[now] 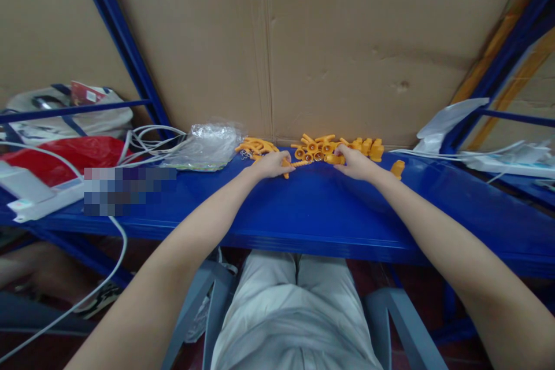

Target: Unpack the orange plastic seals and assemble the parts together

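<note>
orange strip (299, 163) pinched between left hand (272, 164) and right hand (354, 164), both grips seemingly clamped on it

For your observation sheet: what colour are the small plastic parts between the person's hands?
Orange plastic parts, on the blue shelf; head view shows them best.

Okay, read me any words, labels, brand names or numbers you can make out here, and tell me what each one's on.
None can be read.
Red packet on the bags at far left: a white label, print too small.
Pixelated patch on the blue shelf: blurred out.
Orange plastic parts by the left hand and right hand: no visible markings.
</note>
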`<move>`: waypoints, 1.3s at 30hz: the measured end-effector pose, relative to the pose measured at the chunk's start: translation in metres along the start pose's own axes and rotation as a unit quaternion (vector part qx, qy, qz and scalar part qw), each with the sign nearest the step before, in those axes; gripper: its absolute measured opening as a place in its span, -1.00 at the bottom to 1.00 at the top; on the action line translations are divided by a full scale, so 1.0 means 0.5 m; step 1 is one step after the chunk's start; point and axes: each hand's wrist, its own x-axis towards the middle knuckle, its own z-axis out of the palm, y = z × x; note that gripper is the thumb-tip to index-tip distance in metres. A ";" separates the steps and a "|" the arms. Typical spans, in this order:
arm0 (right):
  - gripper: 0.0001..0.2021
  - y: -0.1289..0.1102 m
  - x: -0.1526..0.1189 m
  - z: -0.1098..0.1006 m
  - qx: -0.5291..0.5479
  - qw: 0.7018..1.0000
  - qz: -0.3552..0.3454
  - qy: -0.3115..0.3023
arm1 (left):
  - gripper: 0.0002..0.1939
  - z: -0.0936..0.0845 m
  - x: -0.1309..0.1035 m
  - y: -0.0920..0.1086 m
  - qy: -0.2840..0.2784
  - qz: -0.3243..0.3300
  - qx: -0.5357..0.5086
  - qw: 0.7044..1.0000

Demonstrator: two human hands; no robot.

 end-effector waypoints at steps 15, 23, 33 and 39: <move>-0.72 -0.012 -0.004 -0.011 -0.077 0.997 -0.009 -0.028 | -0.74 -0.002 -0.009 0.021 0.000 0.002 0.005 1.000; -0.75 -0.028 -0.001 0.007 0.005 0.997 -0.081 -0.014 | -0.74 0.007 -0.009 0.022 0.017 0.012 -0.035 0.999; -0.71 -0.047 -0.002 0.010 0.065 0.993 -0.097 0.023 | -0.72 0.010 -0.010 0.031 0.068 0.015 -0.080 0.994; -0.68 -0.035 0.003 0.011 0.069 0.992 -0.102 0.032 | -0.75 0.024 -0.007 0.037 0.027 -0.056 -0.230 0.971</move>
